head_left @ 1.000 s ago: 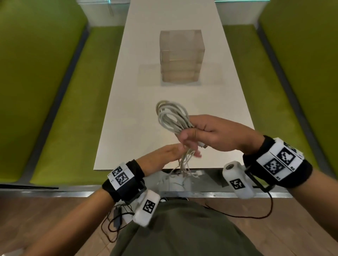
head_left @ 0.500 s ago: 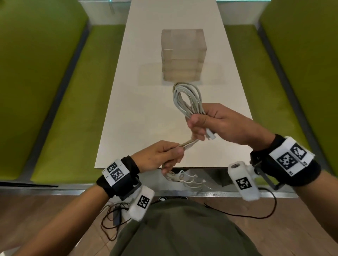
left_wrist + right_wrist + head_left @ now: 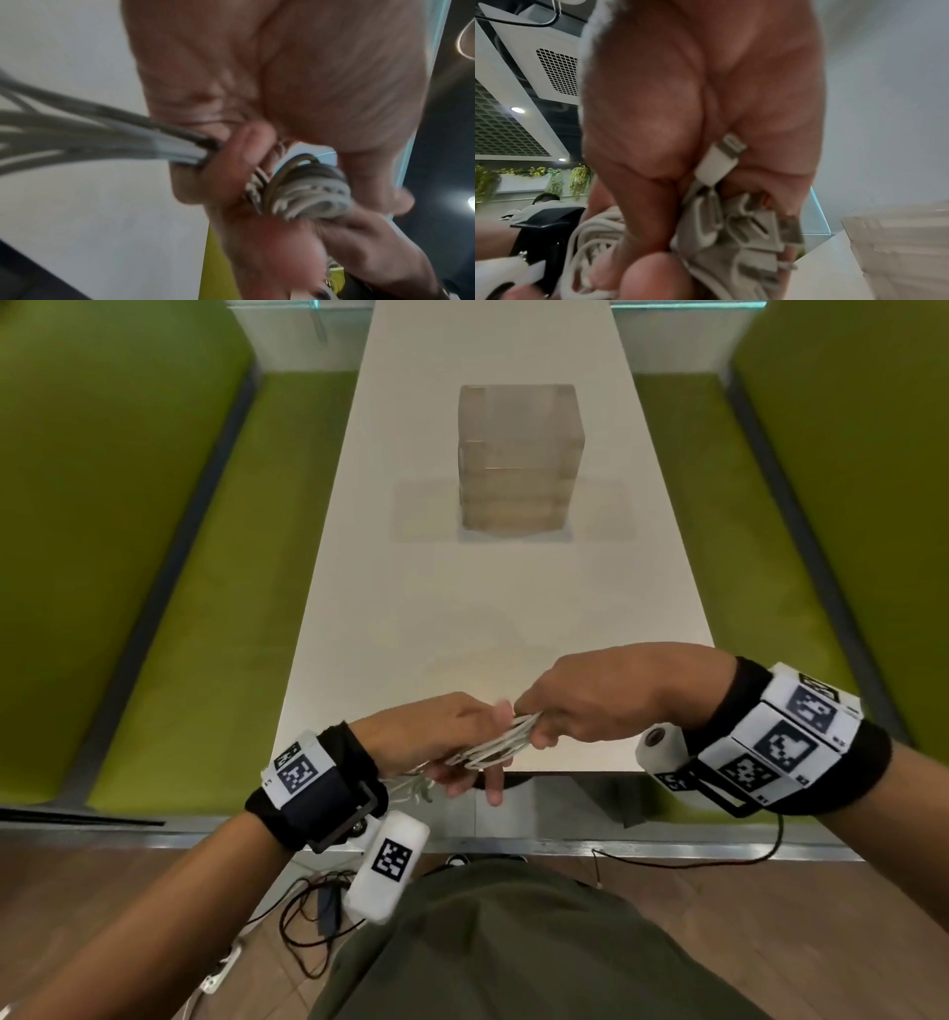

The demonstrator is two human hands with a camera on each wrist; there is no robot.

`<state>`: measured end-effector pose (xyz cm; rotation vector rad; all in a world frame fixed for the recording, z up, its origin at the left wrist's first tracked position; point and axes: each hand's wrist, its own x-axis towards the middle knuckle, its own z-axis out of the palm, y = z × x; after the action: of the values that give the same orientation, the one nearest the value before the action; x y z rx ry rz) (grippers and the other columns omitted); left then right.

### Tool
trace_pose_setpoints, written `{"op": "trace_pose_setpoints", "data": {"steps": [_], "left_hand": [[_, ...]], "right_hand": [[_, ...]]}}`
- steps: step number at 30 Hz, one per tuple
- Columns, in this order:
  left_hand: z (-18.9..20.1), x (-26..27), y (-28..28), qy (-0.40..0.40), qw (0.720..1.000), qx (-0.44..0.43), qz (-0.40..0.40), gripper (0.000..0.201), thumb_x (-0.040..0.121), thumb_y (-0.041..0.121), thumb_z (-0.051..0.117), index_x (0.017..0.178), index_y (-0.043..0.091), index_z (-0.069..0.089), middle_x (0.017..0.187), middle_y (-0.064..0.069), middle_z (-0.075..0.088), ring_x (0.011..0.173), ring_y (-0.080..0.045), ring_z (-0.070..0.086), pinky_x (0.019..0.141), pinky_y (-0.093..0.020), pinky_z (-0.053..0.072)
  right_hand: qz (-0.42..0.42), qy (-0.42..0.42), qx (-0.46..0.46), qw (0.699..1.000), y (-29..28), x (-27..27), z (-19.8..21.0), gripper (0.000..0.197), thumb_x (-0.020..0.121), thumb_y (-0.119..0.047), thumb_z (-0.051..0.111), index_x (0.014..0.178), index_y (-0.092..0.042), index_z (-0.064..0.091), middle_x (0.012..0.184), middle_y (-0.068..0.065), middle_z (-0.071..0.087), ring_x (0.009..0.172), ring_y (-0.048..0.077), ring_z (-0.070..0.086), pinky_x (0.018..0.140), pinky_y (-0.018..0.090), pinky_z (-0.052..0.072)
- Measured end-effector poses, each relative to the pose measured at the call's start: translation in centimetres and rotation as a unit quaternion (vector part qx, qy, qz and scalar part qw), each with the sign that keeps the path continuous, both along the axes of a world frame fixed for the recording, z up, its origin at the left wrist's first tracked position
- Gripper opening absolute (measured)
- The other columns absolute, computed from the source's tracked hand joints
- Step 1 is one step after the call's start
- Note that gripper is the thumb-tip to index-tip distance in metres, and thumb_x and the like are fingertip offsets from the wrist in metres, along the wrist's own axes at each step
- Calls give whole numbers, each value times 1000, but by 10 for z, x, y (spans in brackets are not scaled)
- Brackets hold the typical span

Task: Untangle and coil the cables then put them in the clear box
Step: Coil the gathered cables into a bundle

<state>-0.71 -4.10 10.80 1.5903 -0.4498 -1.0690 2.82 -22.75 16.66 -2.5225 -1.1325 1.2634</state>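
A bundle of white cable (image 3: 494,748) stretches between my two hands just above the table's near edge. My right hand (image 3: 539,727) grips the coiled loops (image 3: 731,225), and a white connector (image 3: 720,160) lies against its palm. My left hand (image 3: 475,765) holds the loose strands (image 3: 144,140), fingers curled round them, beside turns wound across the coil (image 3: 306,190). More white cable (image 3: 411,788) hangs below the left wrist. The clear box (image 3: 519,459) stands upright in the middle of the white table (image 3: 390,629), well beyond both hands.
Green benches (image 3: 195,629) run along both sides of the table. Thin black wires (image 3: 308,922) lie on the wooden floor near my legs. A seated person (image 3: 544,201) shows far off in the right wrist view.
My right hand has brought the coil down and back from above the table to the near edge, where it now meets the left hand. The upright loops are now flattened between the hands.
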Motion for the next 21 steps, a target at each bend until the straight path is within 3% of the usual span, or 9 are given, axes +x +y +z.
{"op": "trace_pose_setpoints", "data": {"steps": [4, 7, 9, 11, 13, 15, 17, 19, 21], "left_hand": [[3, -4, -3, -12, 997, 70, 28, 48, 84, 57, 53, 81, 8, 51, 56, -2, 50, 40, -11, 38, 41, -18, 30], [1, -4, 3, -24, 997, 64, 44, 42, 89, 49, 50, 77, 9, 48, 57, 0, 36, 46, -11, 28, 46, -22, 25], [0, -3, 6, -23, 997, 59, 41, 44, 89, 49, 49, 75, 8, 47, 57, 0, 33, 47, -12, 26, 47, -24, 24], [0, -3, 6, -19, 998, 49, 41, 42, 91, 47, 48, 73, 9, 45, 55, 1, 32, 46, -12, 25, 45, -22, 25], [1, -2, 6, -22, 998, 41, 50, 37, 94, 39, 46, 73, 10, 44, 55, 1, 31, 45, -11, 25, 45, -19, 25], [1, -2, 6, -31, 997, 43, 48, 33, 95, 35, 45, 75, 8, 46, 56, 1, 31, 45, -9, 26, 44, -18, 25], [0, -2, 6, -47, 997, 53, 32, 36, 94, 35, 45, 76, 5, 47, 58, -2, 31, 46, -10, 26, 45, -18, 26], [-2, -3, 6, -57, 997, 57, 20, 39, 95, 35, 45, 75, 2, 46, 60, -3, 30, 48, -11, 26, 46, -19, 25], [-3, -6, 5, -64, 996, 53, 18, 37, 95, 35, 46, 74, 5, 46, 60, 0, 31, 50, -11, 27, 47, -20, 26]], "right_hand": [[-9, -9, 11, 1000, 1, 3, -2, 17, 94, -8, 42, 82, -19, 48, 64, -13, 45, 57, 4, 41, 55, 18, 32], [-14, -21, 48, 999, -2, 0, -8, 9, 96, -12, 43, 92, -20, 44, 72, -8, 49, 62, 8, 44, 61, 27, 37], [-51, -26, 109, 992, -4, -4, -15, 3, 98, -18, 45, 97, -19, 42, 77, -9, 47, 63, 8, 42, 59, 23, 36], [-95, -36, 173, 980, -5, -8, -18, 17, 97, -23, 48, 110, -19, 37, 91, -6, 44, 68, 11, 45, 60, 19, 40], [-60, -75, 179, 979, -7, -6, -20, 33, 97, -30, 49, 125, -19, 36, 113, -1, 41, 90, 16, 50, 78, 21, 45], [18, -104, 130, 986, -8, -4, -25, 42, 95, -42, 47, 129, -18, 42, 122, 1, 42, 109, 17, 40, 95, 28, 38], [37, -82, 119, 989, -9, -4, -30, 42, 92, -49, 49, 119, -18, 49, 110, 0, 53, 104, 15, 45, 90, 30, 40], [-9, -25, 137, 990, -10, -6, -31, 26, 93, -43, 51, 101, -19, 49, 80, -6, 56, 74, 6, 52, 66, 24, 40], [-43, 28, 151, 987, -10, -9, -32, 15, 96, -35, 51, 91, -21, 49, 67, -13, 55, 58, 0, 52, 56, 16, 35]]}}
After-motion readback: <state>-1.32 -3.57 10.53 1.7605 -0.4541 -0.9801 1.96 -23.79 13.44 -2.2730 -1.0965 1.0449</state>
